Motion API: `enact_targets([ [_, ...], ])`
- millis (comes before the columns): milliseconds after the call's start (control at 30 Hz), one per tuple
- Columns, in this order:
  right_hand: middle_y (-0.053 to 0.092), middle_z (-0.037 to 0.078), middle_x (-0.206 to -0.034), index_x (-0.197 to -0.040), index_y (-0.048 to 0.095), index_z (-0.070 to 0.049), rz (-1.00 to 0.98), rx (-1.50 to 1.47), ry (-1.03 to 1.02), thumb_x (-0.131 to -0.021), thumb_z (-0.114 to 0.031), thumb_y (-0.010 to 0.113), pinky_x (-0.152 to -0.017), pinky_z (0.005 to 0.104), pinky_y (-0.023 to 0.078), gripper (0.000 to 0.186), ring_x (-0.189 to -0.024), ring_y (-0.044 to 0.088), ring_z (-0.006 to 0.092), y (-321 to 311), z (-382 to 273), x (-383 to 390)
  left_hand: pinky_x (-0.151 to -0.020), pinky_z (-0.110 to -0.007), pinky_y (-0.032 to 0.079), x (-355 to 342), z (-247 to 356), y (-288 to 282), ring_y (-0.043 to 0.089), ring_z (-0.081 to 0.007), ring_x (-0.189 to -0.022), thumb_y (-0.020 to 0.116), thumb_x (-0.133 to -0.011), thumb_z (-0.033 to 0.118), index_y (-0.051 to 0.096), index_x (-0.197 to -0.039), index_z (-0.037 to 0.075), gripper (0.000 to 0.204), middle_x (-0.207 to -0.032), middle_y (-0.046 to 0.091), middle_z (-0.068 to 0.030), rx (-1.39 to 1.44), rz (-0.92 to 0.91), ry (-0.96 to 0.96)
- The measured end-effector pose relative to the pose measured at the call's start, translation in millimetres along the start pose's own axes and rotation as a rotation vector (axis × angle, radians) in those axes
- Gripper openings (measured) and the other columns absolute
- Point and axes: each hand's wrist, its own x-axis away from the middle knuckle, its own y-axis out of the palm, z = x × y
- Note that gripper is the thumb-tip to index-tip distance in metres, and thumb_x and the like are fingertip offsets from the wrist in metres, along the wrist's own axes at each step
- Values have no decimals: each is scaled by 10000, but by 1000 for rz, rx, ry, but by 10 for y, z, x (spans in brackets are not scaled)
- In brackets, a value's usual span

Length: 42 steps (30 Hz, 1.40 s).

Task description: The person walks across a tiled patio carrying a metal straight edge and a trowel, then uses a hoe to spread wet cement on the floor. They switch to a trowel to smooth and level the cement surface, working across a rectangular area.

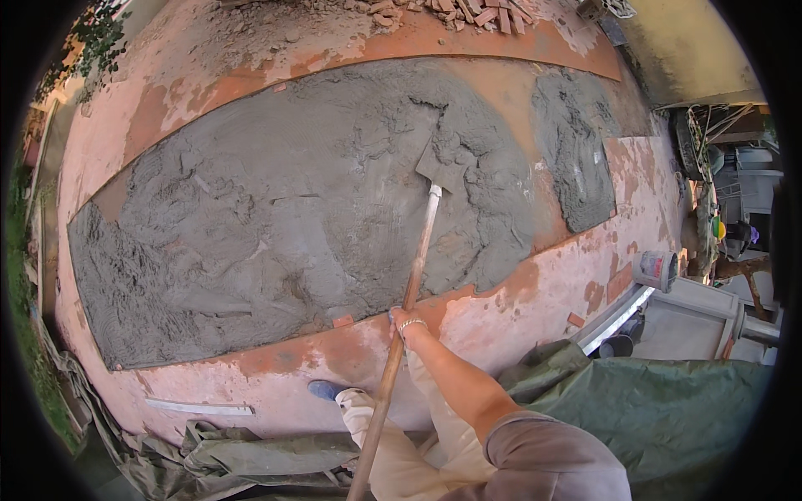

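Note:
My right hand [404, 321], with a bracelet at the wrist, is closed round the long wooden shovel handle [386, 384], which runs up from the lower edge. The shovel's blade [440, 171], coated in grey, lies in a large spread of wet cement [309, 184] with ridges, lumps and smoother patches. A second, smaller patch of cement [576, 159] is to the right, with a tan strip between them. My left hand is not in view. My blue shoe [323, 389] stands on the pink, mottled slab [276, 392] just outside the cement.
Broken tiles and rubble [484, 15] lie beyond the cement. At right stand a bucket [654, 270], a yellow wall [685, 50] and assorted clutter. A green tarpaulin [635, 401] lies along the lower right, with more sheeting along the bottom. A loose metal strip [200, 407] lies at lower left.

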Motion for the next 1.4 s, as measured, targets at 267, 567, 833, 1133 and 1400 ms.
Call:
enact_targets([
  [267, 543, 88, -678, -929, 569, 26, 74, 96, -140, -896, -167, 638, -474, 354, 509, 207, -548, 540, 193, -583, -1608, -1351, -718, -523, 533, -1109, 1981, 207, 670, -436, -839, 678, -844, 422, 643, -970, 48, 396, -870, 688, -243, 109, 188, 307],
  [567, 516, 85, -655, -911, 527, -26, 131, 142, -134, -933, -161, 597, -493, 379, 493, 154, -549, 528, 222, -293, -928, -1601, -756, -494, 557, -2033, 1308, 299, 693, -390, -828, 628, -840, 531, 686, -1001, 144, 423, -890, 720, -155, 67, 221, 216],
  [833, 529, 111, -658, -928, 531, 12, 153, 189, -158, -942, -153, 590, -474, 405, 503, 176, -518, 531, 243, -205, -426, -1018, -792, -475, 555, -2002, 448, 455, 702, -339, -904, 568, -860, 454, 662, -1092, 185, 367, -970, 726, -136, 79, 157, 221],
  [1133, 478, 55, -611, -823, 499, -86, 45, 193, -153, -966, -193, 564, -498, 387, 472, 190, -540, 501, 217, 635, 649, -3, -770, -455, 555, -1882, -1401, 112, 714, -288, -903, 581, -844, 441, 669, -1076, 180, 361, -990, 733, -93, 97, 236, 154],
  [1400, 484, 47, -636, -840, 498, -94, -28, 242, -123, -957, -148, 568, -512, 395, 471, 146, -539, 495, 210, 2178, 2440, 1426, -758, -436, 559, -1994, -4096, 222, 718, -281, -883, 638, -794, 470, 674, -1043, 186, 379, -956, 738, -89, 155, 219, 122],
])
